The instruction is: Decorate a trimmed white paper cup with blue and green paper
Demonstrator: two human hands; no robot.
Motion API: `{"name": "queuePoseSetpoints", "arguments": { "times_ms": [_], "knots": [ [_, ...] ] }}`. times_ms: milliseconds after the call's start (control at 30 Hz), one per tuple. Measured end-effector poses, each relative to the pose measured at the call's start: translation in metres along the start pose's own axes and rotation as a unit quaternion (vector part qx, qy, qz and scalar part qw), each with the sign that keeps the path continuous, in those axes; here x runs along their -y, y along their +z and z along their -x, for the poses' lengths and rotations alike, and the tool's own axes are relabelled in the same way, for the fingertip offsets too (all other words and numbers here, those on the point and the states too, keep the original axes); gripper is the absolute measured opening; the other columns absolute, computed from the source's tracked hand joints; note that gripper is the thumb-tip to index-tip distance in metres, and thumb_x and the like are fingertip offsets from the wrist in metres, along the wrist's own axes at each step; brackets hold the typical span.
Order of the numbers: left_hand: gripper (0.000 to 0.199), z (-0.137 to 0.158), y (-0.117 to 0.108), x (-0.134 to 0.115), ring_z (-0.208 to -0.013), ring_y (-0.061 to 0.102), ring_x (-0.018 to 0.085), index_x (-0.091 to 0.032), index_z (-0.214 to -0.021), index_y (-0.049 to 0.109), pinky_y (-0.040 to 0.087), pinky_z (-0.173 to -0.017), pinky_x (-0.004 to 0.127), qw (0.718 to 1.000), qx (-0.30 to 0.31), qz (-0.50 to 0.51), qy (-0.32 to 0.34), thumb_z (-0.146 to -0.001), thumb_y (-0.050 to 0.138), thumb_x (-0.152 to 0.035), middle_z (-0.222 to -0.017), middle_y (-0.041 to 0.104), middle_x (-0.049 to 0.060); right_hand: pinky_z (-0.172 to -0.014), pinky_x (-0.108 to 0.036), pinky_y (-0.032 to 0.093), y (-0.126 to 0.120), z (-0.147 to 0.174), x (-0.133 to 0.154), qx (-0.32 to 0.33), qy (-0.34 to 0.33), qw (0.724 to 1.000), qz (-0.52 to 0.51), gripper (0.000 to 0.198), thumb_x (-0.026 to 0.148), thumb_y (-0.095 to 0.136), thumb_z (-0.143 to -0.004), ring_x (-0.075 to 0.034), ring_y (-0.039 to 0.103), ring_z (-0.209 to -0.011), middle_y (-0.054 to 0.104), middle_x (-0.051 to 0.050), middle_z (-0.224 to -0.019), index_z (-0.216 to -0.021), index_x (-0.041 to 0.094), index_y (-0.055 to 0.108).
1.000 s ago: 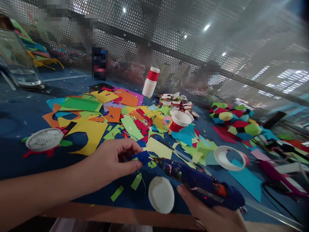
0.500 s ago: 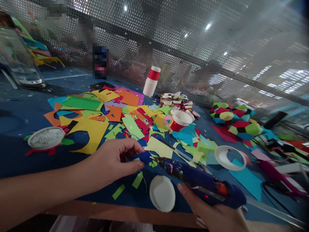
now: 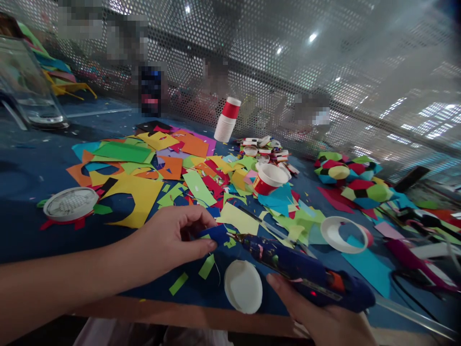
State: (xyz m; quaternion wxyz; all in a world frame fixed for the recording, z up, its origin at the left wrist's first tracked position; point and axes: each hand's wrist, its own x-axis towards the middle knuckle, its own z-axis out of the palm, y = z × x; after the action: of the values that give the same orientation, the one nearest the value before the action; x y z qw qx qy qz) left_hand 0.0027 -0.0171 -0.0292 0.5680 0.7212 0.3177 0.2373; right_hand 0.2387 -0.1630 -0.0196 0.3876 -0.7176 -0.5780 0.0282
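Between thumb and fingers, my left hand (image 3: pixel 183 238) pinches a small blue piece of paper (image 3: pixel 216 234). My right hand (image 3: pixel 317 312) is wrapped round a dark blue hot glue gun (image 3: pixel 302 269) with a small red light lit and a clear glue stick (image 3: pixel 414 312) out of its back. The gun's nozzle points left, at the edge of the blue paper; whether it touches cannot be made out. Below lies a white round lid-like disc (image 3: pixel 243 287), with small green paper strips (image 3: pixel 179 283) to its left.
Coloured paper scraps (image 3: pixel 144 197) cover the table's middle. A stack of paper cups (image 3: pixel 227 120) stands behind, with a cut cup (image 3: pixel 271 179) nearer. At left are a round paper turtle shape (image 3: pixel 71 203) and a glass jar (image 3: pixel 39 91); at right, a cup ring (image 3: pixel 340 234) and a magenta tool (image 3: pixel 414 264).
The glue gun has shifted slightly to the right along with my right hand. My left hand still holds the blue paper in nearly the same place.
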Motion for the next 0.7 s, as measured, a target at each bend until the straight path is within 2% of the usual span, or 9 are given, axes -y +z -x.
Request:
{"name": "queuePoseSetpoints", "arguments": {
  "times_ms": [133, 233, 433, 600, 700],
  "knots": [
    [0.021, 0.000, -0.001, -0.002, -0.065, 0.051, 0.012, -0.020, -0.087, 0.070, 0.040, -0.058, 0.023, 1.000, 0.005, 0.009, 0.012, -0.081, 0.070, -0.040, -0.073, 0.061, -0.003, -0.094, -0.050, 0.064, 0.002, 0.001, -0.002, 0.011, -0.040, 0.998, 0.041, 0.022, 0.052, 0.071, -0.083, -0.036, 0.078, -0.096, 0.082, -0.003, -0.097, -0.088, 0.034, 0.083],
    [0.021, 0.001, -0.001, -0.003, -0.066, 0.052, 0.013, -0.020, -0.087, 0.070, 0.040, -0.058, 0.023, 1.000, 0.004, 0.005, 0.001, -0.081, 0.070, -0.040, -0.074, 0.062, -0.002, -0.096, -0.048, 0.063, 0.001, 0.001, 0.003, 0.014, -0.031, 0.998, 0.052, 0.022, 0.048, 0.069, -0.085, -0.035, 0.078, -0.098, 0.082, -0.003, -0.099, -0.091, 0.031, 0.083],
    [0.024, 0.001, 0.001, -0.002, -0.065, 0.052, 0.013, -0.020, -0.089, 0.070, 0.040, -0.057, 0.023, 1.000, 0.005, 0.021, -0.008, -0.081, 0.072, -0.042, -0.074, 0.063, -0.002, -0.078, -0.035, 0.065, -0.005, 0.000, 0.013, 0.051, -0.059, 0.996, 0.033, 0.016, 0.038, 0.067, -0.086, -0.026, 0.077, -0.080, 0.078, 0.001, -0.079, -0.076, 0.030, 0.077],
    [0.025, -0.001, 0.002, -0.001, -0.066, 0.053, 0.013, -0.019, -0.089, 0.070, 0.040, -0.058, 0.023, 1.000, 0.005, 0.026, -0.012, -0.080, 0.072, -0.042, -0.075, 0.064, -0.001, -0.061, -0.029, 0.060, -0.009, -0.001, 0.016, 0.065, -0.063, 0.996, 0.018, 0.018, 0.033, 0.065, -0.087, -0.022, 0.072, -0.066, 0.070, 0.003, -0.065, -0.069, 0.030, 0.068],
    [0.027, -0.001, 0.002, 0.000, -0.065, 0.052, 0.013, -0.019, -0.090, 0.069, 0.040, -0.057, 0.023, 0.999, 0.004, 0.028, -0.021, -0.078, 0.072, -0.043, -0.074, 0.064, -0.001, -0.063, -0.028, 0.059, -0.009, -0.002, 0.018, 0.078, -0.064, 0.995, 0.021, 0.014, 0.032, 0.066, -0.086, -0.021, 0.072, -0.066, 0.071, 0.004, -0.067, -0.072, 0.030, 0.068]
  ]
}}
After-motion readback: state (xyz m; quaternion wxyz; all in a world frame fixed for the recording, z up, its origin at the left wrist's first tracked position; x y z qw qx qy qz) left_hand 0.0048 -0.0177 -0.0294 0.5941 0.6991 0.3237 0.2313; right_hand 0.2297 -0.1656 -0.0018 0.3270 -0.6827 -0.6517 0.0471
